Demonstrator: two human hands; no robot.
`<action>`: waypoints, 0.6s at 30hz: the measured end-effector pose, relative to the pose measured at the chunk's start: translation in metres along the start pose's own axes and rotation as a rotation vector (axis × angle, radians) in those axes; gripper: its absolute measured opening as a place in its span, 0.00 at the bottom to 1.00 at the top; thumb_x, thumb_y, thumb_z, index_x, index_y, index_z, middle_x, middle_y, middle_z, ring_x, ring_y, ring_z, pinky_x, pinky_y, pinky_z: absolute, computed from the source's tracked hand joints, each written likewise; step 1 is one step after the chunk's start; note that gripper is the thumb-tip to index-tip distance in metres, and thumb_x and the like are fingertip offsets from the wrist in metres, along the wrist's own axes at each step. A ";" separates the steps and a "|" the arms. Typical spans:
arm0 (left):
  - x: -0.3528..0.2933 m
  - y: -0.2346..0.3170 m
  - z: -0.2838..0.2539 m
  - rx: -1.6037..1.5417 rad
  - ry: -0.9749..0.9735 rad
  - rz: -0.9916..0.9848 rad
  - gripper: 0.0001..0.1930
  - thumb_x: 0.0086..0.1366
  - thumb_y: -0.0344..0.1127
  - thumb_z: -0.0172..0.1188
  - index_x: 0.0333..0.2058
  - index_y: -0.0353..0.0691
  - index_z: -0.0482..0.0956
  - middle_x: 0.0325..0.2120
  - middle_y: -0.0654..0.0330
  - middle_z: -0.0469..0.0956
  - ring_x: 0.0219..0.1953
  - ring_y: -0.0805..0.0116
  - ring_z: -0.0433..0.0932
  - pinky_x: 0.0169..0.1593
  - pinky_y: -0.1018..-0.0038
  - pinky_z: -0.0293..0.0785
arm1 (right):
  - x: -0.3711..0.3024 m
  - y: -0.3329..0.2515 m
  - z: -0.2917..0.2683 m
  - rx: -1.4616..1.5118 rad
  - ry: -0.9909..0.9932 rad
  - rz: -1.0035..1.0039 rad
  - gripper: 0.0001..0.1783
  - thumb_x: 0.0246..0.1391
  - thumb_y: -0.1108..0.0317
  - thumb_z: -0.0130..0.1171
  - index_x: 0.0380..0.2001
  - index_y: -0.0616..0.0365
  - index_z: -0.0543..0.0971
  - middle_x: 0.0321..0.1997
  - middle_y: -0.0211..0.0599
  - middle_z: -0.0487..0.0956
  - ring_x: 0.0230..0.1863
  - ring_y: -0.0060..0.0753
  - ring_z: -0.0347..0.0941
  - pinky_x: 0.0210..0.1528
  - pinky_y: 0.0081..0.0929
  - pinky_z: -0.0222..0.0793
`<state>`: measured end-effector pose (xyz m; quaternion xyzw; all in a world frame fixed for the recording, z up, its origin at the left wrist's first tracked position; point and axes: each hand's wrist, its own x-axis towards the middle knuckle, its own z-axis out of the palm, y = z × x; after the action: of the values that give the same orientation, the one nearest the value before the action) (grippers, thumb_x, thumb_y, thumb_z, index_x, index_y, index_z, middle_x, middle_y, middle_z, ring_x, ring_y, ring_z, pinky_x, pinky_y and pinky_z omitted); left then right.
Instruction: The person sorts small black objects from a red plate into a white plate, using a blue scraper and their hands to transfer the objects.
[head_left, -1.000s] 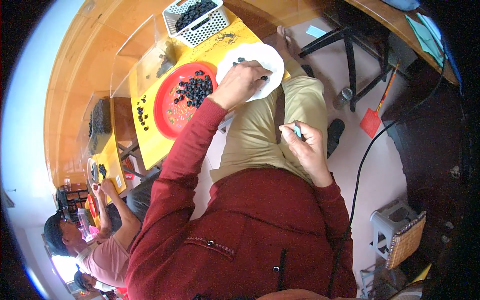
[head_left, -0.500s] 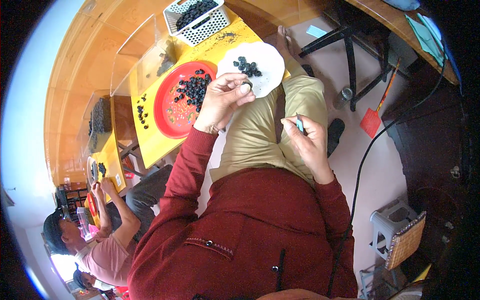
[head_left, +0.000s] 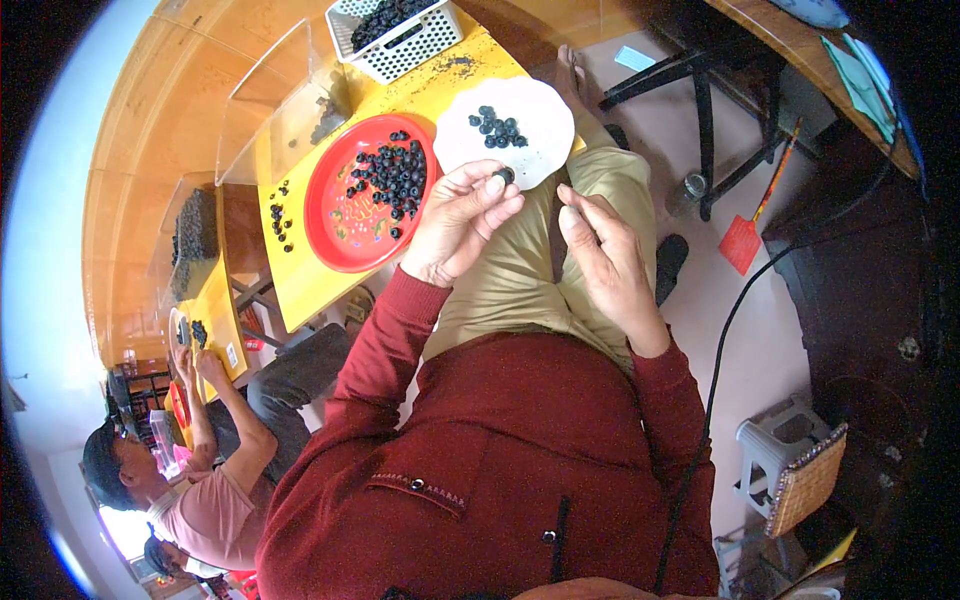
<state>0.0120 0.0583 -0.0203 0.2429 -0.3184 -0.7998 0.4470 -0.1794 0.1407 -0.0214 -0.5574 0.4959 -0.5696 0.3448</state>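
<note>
My left hand (head_left: 465, 215) pinches a small dark round piece (head_left: 504, 176) between thumb and fingertips, just over the near edge of a white scalloped plate (head_left: 545, 120). Several black round pieces (head_left: 497, 127) lie on that plate. To the right, my right hand (head_left: 608, 250) is closed with thumb against fingers, above my lap and apart from the left. A small teal-handled tool showed in it earlier; now the fingers hide nearly all of it. Left of the plate, a red patterned tray (head_left: 325, 245) carries many black round pieces (head_left: 398, 180).
A white perforated basket (head_left: 410, 52) of dark pieces stands at the yellow table's (head_left: 300, 300) far end, near a clear panel (head_left: 265, 105). Loose pieces (head_left: 280, 215) lie left of the tray. A co-worker (head_left: 205, 500) sits left. A cable (head_left: 715, 380), stool (head_left: 780, 450) and red swatter (head_left: 741, 245) are right.
My left hand has shifted slightly right and down with the round piece. My right hand has risen and turned, so the tool's teal handle no longer shows.
</note>
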 end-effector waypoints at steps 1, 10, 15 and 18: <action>0.000 -0.002 -0.001 -0.031 0.003 -0.011 0.10 0.64 0.24 0.58 0.44 0.35 0.77 0.37 0.55 0.80 0.40 0.64 0.81 0.49 0.68 0.81 | 0.002 -0.005 -0.001 -0.021 -0.026 0.014 0.19 0.63 0.63 0.53 0.48 0.70 0.76 0.38 0.49 0.77 0.39 0.39 0.75 0.45 0.27 0.69; -0.006 -0.015 0.010 -0.160 -0.025 -0.061 0.10 0.65 0.27 0.58 0.45 0.37 0.76 0.38 0.57 0.80 0.41 0.64 0.81 0.49 0.68 0.80 | 0.010 -0.017 0.006 -0.022 -0.052 -0.144 0.13 0.58 0.68 0.59 0.44 0.65 0.77 0.33 0.42 0.76 0.33 0.36 0.75 0.36 0.28 0.70; -0.009 -0.021 0.009 -0.190 -0.048 -0.071 0.11 0.65 0.29 0.59 0.46 0.40 0.77 0.37 0.59 0.80 0.40 0.66 0.80 0.47 0.70 0.79 | 0.011 -0.019 0.009 0.015 -0.058 -0.160 0.11 0.55 0.69 0.63 0.39 0.62 0.78 0.32 0.41 0.76 0.32 0.35 0.76 0.35 0.28 0.70; -0.012 -0.021 0.015 -0.178 -0.052 -0.072 0.11 0.65 0.30 0.59 0.46 0.41 0.77 0.36 0.60 0.81 0.38 0.69 0.80 0.45 0.71 0.78 | 0.010 -0.015 0.010 -0.008 -0.035 -0.192 0.11 0.54 0.69 0.64 0.39 0.62 0.78 0.32 0.41 0.76 0.33 0.35 0.76 0.35 0.28 0.71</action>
<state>-0.0040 0.0814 -0.0247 0.1928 -0.2484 -0.8467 0.4293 -0.1688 0.1337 -0.0055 -0.6136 0.4365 -0.5881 0.2951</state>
